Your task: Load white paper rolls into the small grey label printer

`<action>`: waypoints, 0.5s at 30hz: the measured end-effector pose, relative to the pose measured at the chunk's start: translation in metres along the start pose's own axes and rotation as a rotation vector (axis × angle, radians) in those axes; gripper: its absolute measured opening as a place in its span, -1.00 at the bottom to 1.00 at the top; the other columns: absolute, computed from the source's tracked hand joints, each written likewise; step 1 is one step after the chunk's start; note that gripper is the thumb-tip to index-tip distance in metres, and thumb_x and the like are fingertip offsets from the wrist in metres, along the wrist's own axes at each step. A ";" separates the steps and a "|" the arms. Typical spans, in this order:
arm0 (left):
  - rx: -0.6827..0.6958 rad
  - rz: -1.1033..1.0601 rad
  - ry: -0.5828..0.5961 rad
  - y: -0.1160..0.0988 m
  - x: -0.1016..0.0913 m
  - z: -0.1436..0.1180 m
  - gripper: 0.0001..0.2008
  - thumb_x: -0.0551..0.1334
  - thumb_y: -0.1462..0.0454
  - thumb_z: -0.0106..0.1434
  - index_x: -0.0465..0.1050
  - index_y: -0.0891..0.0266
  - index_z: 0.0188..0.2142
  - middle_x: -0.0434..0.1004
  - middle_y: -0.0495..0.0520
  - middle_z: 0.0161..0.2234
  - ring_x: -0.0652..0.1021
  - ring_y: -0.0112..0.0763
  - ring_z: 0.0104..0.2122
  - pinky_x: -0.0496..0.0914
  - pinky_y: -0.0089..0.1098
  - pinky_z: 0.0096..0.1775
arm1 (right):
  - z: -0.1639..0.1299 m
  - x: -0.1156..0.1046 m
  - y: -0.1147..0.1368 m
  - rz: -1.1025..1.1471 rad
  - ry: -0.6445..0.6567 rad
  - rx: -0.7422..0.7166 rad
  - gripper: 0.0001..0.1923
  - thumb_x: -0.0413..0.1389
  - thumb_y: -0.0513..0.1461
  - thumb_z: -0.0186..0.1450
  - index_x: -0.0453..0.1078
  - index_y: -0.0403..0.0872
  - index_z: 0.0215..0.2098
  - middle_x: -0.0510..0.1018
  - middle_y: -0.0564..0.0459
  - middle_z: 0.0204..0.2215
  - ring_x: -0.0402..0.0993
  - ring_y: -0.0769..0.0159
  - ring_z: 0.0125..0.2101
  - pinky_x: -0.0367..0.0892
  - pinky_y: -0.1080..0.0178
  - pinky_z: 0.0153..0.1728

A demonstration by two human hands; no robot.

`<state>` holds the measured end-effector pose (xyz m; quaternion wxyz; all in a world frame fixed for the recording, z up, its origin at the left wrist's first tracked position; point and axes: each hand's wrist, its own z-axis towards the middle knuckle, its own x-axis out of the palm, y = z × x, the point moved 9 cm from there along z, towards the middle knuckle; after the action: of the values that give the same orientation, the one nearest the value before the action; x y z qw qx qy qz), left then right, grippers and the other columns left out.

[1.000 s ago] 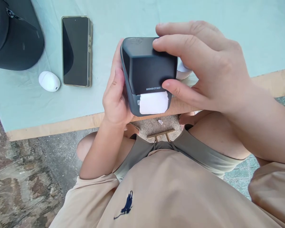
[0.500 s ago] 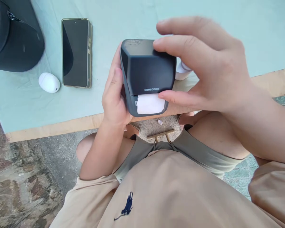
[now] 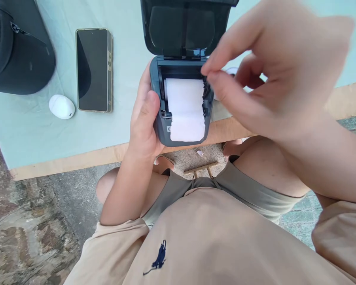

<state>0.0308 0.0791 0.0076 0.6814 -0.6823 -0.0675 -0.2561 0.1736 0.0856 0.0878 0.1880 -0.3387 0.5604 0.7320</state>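
Note:
A small dark grey label printer (image 3: 160, 132) is held over the table's front edge, gripped from its left side by my left hand (image 3: 144, 118). Its lid (image 3: 185, 25) stands flipped up and back. Inside, white label paper (image 3: 186, 109) lies across the bay and hangs out over the front lip. My right hand (image 3: 273, 71) hovers at the printer's right side, blurred, with thumb and forefinger tips close together next to the paper's right edge; nothing visible is held in it.
On the pale green cloth (image 3: 29, 130) lie a phone (image 3: 92, 70) face up, a white egg-shaped case (image 3: 61, 107) and a black bag (image 3: 16, 47) at far left. The table has a wooden front edge (image 3: 65, 160); stone floor lies below.
The printer's lid, closed before, has swung open and upward. My right hand lifted off the lid and now sits at the right side of the exposed paper.

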 end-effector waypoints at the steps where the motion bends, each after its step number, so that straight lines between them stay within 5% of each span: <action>1: -0.003 0.016 0.002 0.001 0.000 0.000 -0.55 0.24 -0.12 0.26 0.47 -0.15 0.09 0.52 0.02 0.12 0.43 0.10 0.25 0.32 0.06 0.29 | 0.001 0.000 0.005 -0.063 0.014 -0.001 -0.79 0.07 -0.08 0.24 0.40 0.00 -0.24 0.48 0.14 -0.36 0.41 0.38 -0.30 0.24 0.17 -0.16; 7: 0.021 0.099 0.001 0.005 -0.009 0.000 -0.51 0.18 -0.18 0.23 0.45 -0.18 0.10 0.49 0.03 0.13 0.43 0.12 0.23 0.37 0.08 0.22 | 0.011 0.025 0.008 -0.593 0.307 0.134 -0.72 0.11 -0.14 0.22 0.40 0.14 -0.08 0.38 0.01 -0.45 0.41 0.21 -0.34 -0.01 0.23 -0.38; 13: 0.021 0.068 0.013 0.001 -0.004 -0.003 -0.58 0.17 -0.11 0.31 0.46 -0.10 0.09 0.50 0.05 0.03 0.52 0.03 0.10 0.28 0.11 0.34 | 0.015 0.020 0.022 -0.575 0.284 0.078 -0.77 0.13 -0.21 0.20 0.40 0.09 -0.15 0.31 0.04 -0.47 0.42 0.29 -0.35 0.14 0.25 -0.35; 15: 0.009 0.054 -0.007 0.001 -0.006 -0.004 -0.59 0.19 -0.11 0.31 0.47 -0.10 0.06 0.49 0.01 0.07 0.48 0.02 0.17 0.25 0.11 0.37 | 0.011 0.004 0.012 -0.336 0.184 0.092 -0.80 0.21 -0.17 0.16 0.43 0.10 -0.22 0.32 0.10 -0.49 0.43 0.32 -0.33 0.23 0.22 -0.28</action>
<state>0.0254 0.0764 0.0038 0.6907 -0.6818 -0.0523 -0.2351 0.1603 0.0923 0.0948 0.2706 -0.4842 0.5437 0.6298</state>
